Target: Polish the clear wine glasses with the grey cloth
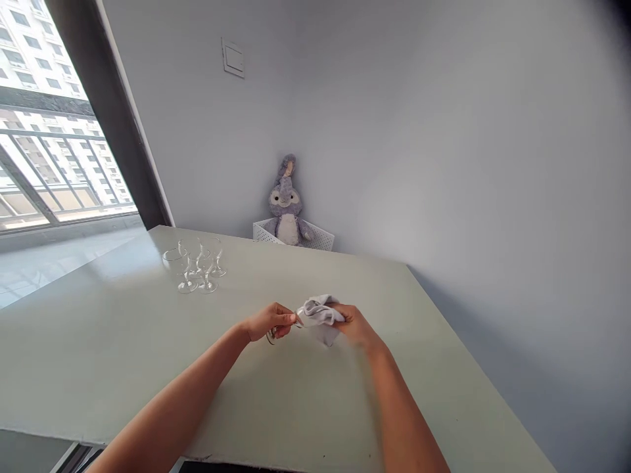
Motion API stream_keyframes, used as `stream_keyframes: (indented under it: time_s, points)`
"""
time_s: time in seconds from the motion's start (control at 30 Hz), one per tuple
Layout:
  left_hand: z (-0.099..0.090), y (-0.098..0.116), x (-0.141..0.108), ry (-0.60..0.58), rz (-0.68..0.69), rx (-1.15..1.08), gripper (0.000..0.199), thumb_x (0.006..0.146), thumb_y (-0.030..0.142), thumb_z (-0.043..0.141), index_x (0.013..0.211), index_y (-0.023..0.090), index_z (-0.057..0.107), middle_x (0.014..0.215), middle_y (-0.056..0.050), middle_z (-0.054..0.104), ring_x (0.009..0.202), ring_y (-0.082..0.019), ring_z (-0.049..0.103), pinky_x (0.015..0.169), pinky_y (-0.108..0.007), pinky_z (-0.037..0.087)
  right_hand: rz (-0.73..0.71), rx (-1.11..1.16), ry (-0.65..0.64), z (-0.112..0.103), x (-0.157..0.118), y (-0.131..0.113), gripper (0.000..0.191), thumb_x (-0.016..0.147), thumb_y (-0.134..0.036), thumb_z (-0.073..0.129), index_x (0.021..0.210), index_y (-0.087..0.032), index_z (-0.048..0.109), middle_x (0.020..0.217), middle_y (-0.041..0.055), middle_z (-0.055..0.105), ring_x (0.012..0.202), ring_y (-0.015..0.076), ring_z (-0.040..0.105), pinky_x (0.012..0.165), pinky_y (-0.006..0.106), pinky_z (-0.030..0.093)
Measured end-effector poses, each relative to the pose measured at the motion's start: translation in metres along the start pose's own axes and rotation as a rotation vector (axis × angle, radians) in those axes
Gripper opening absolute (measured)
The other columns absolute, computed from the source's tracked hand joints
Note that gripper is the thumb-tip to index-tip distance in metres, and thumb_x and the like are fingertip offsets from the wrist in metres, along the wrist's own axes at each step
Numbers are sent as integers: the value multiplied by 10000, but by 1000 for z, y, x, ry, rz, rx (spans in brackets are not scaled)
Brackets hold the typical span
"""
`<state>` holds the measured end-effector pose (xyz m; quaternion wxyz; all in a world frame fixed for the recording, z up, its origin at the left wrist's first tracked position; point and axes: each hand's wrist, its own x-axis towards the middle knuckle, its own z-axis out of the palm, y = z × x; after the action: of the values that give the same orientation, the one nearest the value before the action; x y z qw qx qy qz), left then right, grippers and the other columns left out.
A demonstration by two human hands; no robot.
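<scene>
My left hand [270, 321] is closed around the stem of a clear wine glass [300, 318]. The glass lies sideways, its foot showing below the left fingers and its bowl pointing right. A light grey cloth [323, 311] is bunched over the bowl end, hiding much of it. My right hand [351, 322] grips this cloth against the glass; I cannot tell whether any of the cloth is inside the bowl. Both hands are just above the pale table [276, 407]. Several clear stemmed glasses [207, 279] stand upright in a cluster to the left.
Behind the table's far edge, a plush rabbit [286, 203] sits in a white perforated basket [320, 238]. Grey walls meet in the corner, with a light switch [233, 59] on the left one. A window [54, 144] is at far left.
</scene>
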<state>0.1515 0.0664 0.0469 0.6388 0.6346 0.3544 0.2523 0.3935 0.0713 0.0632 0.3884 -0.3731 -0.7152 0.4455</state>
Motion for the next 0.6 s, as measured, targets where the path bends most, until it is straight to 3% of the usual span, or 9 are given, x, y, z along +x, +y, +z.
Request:
stream_keyframes:
  time_s: [0.1,0.2,0.27,0.33,0.4,0.47,0.6]
  points:
    - [-7,-7,3,178,-36,-125,479,737,563,489,821,106,608,491,39,374,443,-74,323,434,-203,242,8,-41,224,-14,3,12,289,762,-362,565,973,-191,662,922,61,666,875,236,581,781,362,441]
    - [-12,-13,7,393,-44,-114,456,731,559,483,786,120,593,513,36,387,452,-78,339,443,-203,273,-98,-239,425,-10,3,16,387,820,-402,477,1143,-209,570,1070,89,623,1022,266,525,852,411,411]
    - [-10,-16,10,495,-35,31,408,761,514,446,740,130,584,526,29,412,455,-79,353,464,-208,295,-270,-501,405,7,3,14,437,822,-419,474,1218,-237,505,1203,77,552,1174,285,406,952,452,329]
    - [0,-18,13,560,-35,286,353,786,429,406,646,144,559,524,14,441,459,-91,382,476,-218,300,-443,-746,277,31,4,12,468,822,-421,481,1253,-241,467,1279,59,492,1259,292,290,1028,487,205]
    - [13,-20,15,578,-33,512,264,750,319,439,558,158,522,512,1,465,476,-111,412,488,-231,289,-549,-890,196,52,6,13,432,841,-382,463,1238,-212,481,1255,66,514,1268,286,281,1050,496,141]
    - [26,-21,14,566,-17,619,204,696,221,468,500,166,490,502,-7,471,492,-125,423,507,-243,270,-570,-928,206,64,9,16,339,859,-319,441,1154,-192,547,1141,75,591,1230,267,349,1052,486,143]
    - [41,-18,9,486,135,880,191,716,152,411,605,190,562,537,-11,517,515,-136,455,537,-245,266,-419,-742,355,58,12,21,243,864,-284,412,865,-196,638,872,67,659,1021,226,517,975,430,294]
